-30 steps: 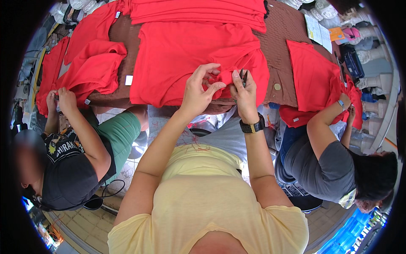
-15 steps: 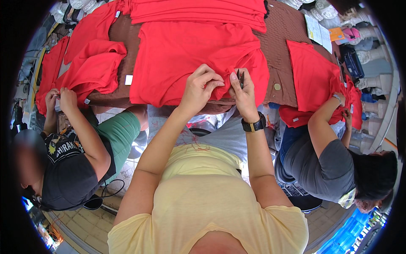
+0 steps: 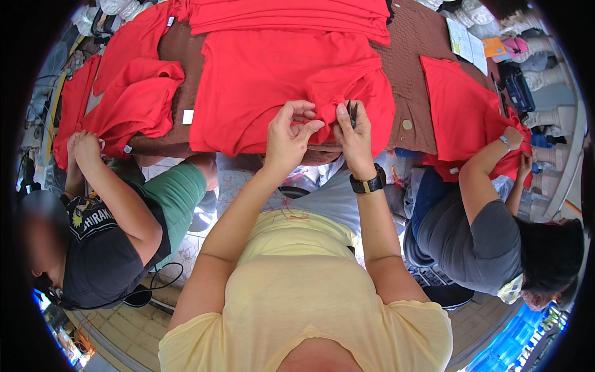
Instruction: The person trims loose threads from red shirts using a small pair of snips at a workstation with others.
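A red shirt lies spread on the brown-covered table in front of me, its near edge gathered up between my hands. My left hand is curled at this edge, with red cloth between thumb and fingers. Close beside it, my right hand grips dark thread snips, their pointed blades standing up past the fingers. The right thumb also rests against the bunched cloth. Any thread there is too fine to make out.
A stack of folded red shirts lies at the far side of the brown tablecloth. Co-workers on both sides handle red garments. A white square and a round disc flank my shirt; an open notebook lies far right.
My left fingers have spread a little from the thumb, and more cloth is bunched up between my hands. The right-hand co-worker's hands have shifted outward with their garment.
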`<state>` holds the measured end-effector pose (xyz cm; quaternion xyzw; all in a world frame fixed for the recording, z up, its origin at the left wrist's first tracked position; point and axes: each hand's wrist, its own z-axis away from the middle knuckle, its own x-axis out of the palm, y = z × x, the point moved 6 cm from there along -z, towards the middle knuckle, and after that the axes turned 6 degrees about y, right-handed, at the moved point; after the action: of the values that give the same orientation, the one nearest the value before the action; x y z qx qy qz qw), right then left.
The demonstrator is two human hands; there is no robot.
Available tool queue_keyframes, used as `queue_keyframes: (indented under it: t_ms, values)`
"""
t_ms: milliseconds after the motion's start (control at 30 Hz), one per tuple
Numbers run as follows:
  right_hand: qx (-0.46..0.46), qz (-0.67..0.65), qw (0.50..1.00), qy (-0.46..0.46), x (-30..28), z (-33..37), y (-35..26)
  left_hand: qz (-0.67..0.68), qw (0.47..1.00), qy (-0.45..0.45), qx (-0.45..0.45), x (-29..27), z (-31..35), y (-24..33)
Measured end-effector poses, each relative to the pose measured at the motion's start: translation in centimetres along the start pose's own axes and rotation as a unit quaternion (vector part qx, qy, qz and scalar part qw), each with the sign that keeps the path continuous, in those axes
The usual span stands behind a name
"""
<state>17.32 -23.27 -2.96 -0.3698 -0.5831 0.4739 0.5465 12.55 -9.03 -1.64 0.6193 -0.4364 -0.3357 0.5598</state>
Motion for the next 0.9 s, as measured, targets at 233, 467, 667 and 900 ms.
queue_keyframes:
  t_ms: [233, 467, 667, 900]
  values:
    - [0.0, 0.004, 1.0, -0.002, 0.2, 0.4, -0.3, 0.046, 0.995, -0.024, -0.087, -0.9, 0.0, -2.4]
    - [-0.008, -0.001, 1.0, 0.004, 0.3, 0.4, -0.7, 0.008, 1.0, -0.004, 0.025, -1.1, 0.4, -0.3]
    - [-0.003, -0.006, 1.0, 0.01, 0.5, 0.4, -0.8, -0.201, 0.972, -0.028, 0.118, -1.6, 0.2, 1.1]
    - [0.006, 0.006, 1.0, 0.013, 0.4, 0.3, -0.5, 0.142, 0.982, -0.027, -0.121, -1.9, 0.2, -2.7]
